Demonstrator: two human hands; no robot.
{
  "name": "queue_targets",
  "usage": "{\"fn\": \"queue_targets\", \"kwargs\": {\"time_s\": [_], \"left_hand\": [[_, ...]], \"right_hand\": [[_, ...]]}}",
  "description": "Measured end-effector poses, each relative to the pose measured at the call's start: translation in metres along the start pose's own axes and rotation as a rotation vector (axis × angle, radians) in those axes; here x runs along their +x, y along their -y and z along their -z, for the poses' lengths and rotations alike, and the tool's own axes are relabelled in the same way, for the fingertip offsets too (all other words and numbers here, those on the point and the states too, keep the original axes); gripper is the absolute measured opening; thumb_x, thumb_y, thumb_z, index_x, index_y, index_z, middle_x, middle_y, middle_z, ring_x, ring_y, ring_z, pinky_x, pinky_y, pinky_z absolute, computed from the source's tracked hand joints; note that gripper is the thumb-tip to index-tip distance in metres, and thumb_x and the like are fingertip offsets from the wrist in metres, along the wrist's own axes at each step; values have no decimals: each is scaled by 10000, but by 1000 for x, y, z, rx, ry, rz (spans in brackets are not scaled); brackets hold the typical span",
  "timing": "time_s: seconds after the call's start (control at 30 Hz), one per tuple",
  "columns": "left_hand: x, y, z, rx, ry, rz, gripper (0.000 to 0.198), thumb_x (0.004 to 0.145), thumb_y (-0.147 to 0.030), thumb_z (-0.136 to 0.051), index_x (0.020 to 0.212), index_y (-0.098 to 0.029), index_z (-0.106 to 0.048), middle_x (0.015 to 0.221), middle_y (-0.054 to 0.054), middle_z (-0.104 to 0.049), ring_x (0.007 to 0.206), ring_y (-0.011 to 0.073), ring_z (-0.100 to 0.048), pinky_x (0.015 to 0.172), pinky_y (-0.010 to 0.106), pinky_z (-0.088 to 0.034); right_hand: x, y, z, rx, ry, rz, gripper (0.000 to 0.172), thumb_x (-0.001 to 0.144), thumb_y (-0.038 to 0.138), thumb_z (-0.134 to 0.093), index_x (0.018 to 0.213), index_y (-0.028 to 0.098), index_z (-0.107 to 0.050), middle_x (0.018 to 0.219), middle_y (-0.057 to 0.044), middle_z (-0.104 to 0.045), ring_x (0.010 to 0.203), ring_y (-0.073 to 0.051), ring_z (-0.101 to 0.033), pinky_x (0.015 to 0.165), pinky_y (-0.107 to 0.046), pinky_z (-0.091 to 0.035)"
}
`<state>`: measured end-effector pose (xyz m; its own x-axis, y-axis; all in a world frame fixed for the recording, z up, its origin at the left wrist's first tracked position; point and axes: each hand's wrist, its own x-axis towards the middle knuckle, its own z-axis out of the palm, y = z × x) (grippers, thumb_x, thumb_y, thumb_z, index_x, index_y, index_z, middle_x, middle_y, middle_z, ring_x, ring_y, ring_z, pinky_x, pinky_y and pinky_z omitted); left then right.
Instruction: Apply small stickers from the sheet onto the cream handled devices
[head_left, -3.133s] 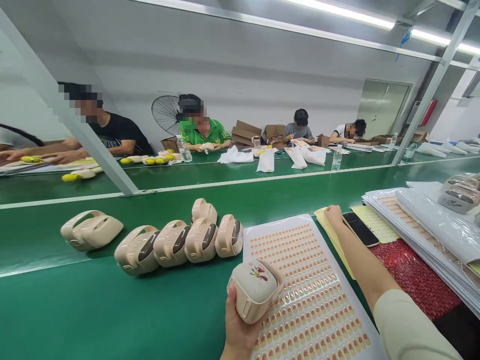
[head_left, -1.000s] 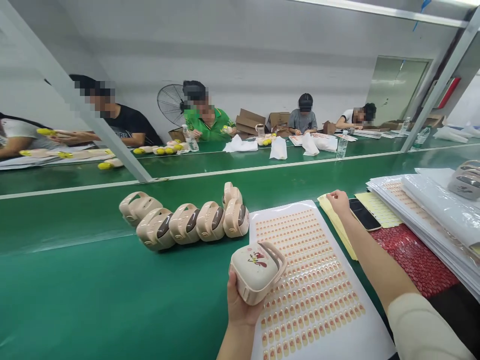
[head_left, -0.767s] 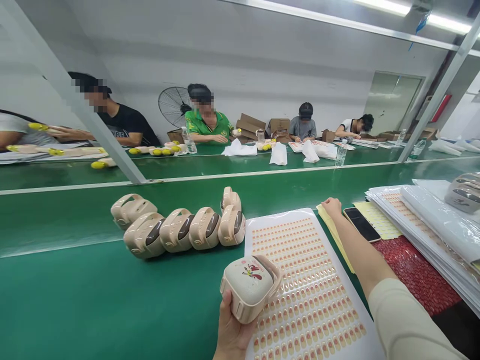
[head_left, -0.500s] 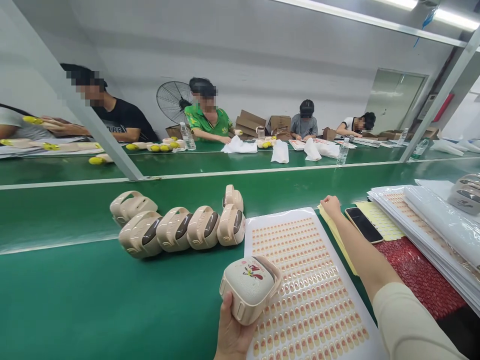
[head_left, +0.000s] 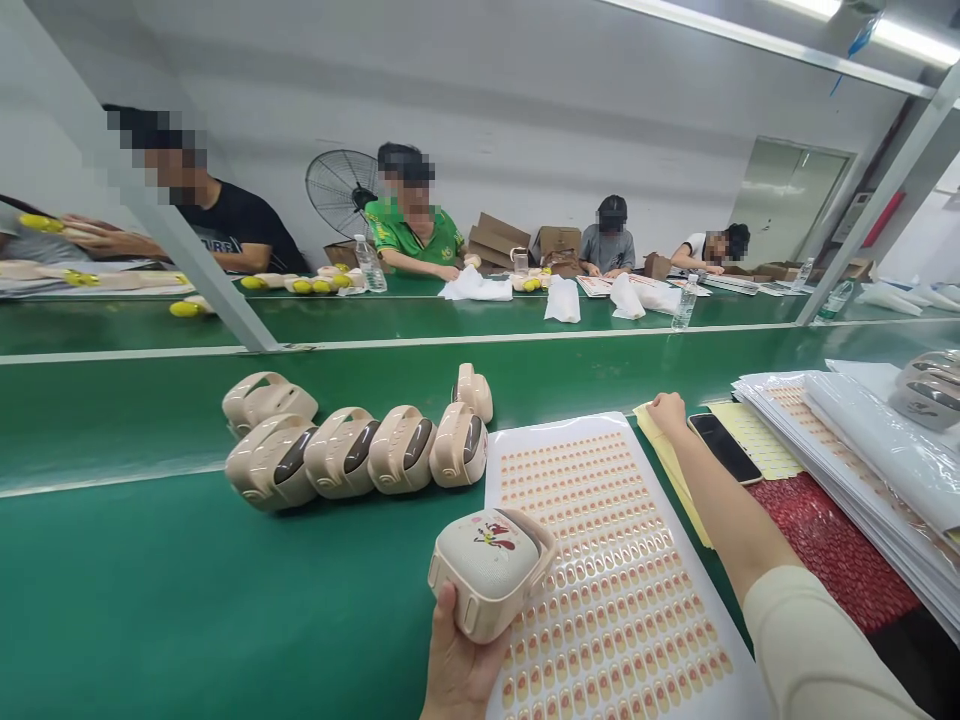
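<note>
Clock directions run from the device you hold, 12 o'clock being away from you.

Item: cream device (head_left: 487, 570), one, clamped in your left hand (head_left: 465, 660); your thumb presses its near-left side, the other fingers mostly hidden. Speckled face tipped upward, red figure printed on it, carry loop at 2 o'clock. It sits over the left edge of the printed sheet (head_left: 604, 570); contact with the sheet cannot be told.

Item: yellow sheet (head_left: 673, 470), at 2 o'clock, your right hand (head_left: 666, 412) at its far end. Your fingers are curled, tips hidden; whether they grip the paper cannot be told.

Item: row of four similar units (head_left: 337, 455), dark windows, 10 to 11 o'clock on the green worktop (head_left: 150, 600). One lone unit (head_left: 474, 390) stands just behind the row, near 12; another unit (head_left: 270, 400) lies behind its left end.

Item: phone (head_left: 725, 448), dark screen, 2 o'clock, beside your right forearm.

Item: red textured sheet (head_left: 832, 550), 3 o'clock.

Item: paper stack (head_left: 791, 405), between 2 and 3, clear wrapping on top.

Also: co-worker in a green shirt (head_left: 416, 235), across the bench, between 11 and 12.
</note>
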<state>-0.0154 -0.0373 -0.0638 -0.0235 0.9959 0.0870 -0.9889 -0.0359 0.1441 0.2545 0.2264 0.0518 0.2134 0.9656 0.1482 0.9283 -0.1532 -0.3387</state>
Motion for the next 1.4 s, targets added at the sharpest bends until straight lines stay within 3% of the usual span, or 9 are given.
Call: {"fn": "queue_targets", "kwargs": {"time_s": [0.13,0.4,0.63,0.73,0.97,1.1,1.23,1.33,1.4], "left_hand": [[0,0,0,18,-8,6,551,833,-140,-477,1312,-400,-390,1125,33,-663,1001,259,-626,897,480,-467],[1,1,-13,16,-42,-55,527,826,-196,-518,1300,-399,-408,1157,24,-647,1044,269,-603,924,503,-442],[3,1,-15,0,-34,-57,523,835,-249,-518,1324,-372,-380,1191,52,-625,1077,288,-580,885,498,-474],[4,0,-18,-27,-44,-41,530,837,-315,-524,1336,-376,-358,1190,41,-627,1081,280,-578,896,469,-478],[6,0,-32,22,-99,-82,541,792,-374,-578,1305,-344,-406,1169,44,-633,1055,286,-588,808,449,-531],[7,5,-41,70,-200,-126,542,732,-428,-623,1233,-265,-492,1099,75,-650,976,307,-613,676,436,-564],[10,8,-52,105,-261,-181,544,671,-480,-663,1129,-204,-563,1028,82,-661,920,285,-627,630,383,-567],[12,9,-58,134,-270,-216,548,662,-502,-662,1089,-170,-578,1015,99,-657,923,283,-625,640,359,-561],[13,9,-59,148,-282,-240,515,692,-507,-630,1081,-174,-578,1006,101,-654,914,281,-628,636,353,-555]], "right_hand": [[-2,-4,-2,18,28,17,194,878,304,-531,953,134,-586,1036,-68,-583,932,-176,-561,823,-374,-467],[-10,8,8,209,157,104,240,898,337,-502,906,111,-584,824,-18,-611,684,-112,-592,624,-271,-511],[-34,48,-27,158,224,172,228,890,331,-518,930,118,-586,870,-28,-612,728,-126,-596,652,-289,-515],[-44,58,-39,59,189,193,181,879,295,-534,933,131,-589,965,-49,-601,848,-154,-584,755,-342,-499],[-64,57,-11,-61,65,350,162,830,190,-557,965,114,-604,1113,-160,-524,1077,-284,-464,906,-447,-381],[-130,45,10,-14,110,548,243,819,214,-544,1050,161,-596,1083,-142,-531,1073,-289,-469,922,-437,-380],[-252,14,7,253,332,937,272,803,240,-540,1072,224,-576,1059,-108,-564,981,-248,-546,799,-413,-491],[-329,-5,-10,403,408,988,440,741,235,-604,1169,209,-508,1120,-133,-551,995,-262,-550,797,-424,-517],[-356,-10,-24,410,316,955,452,729,207,-613,1168,217,-507,1127,-136,-557,1029,-294,-531,822,-475,-503]]}}
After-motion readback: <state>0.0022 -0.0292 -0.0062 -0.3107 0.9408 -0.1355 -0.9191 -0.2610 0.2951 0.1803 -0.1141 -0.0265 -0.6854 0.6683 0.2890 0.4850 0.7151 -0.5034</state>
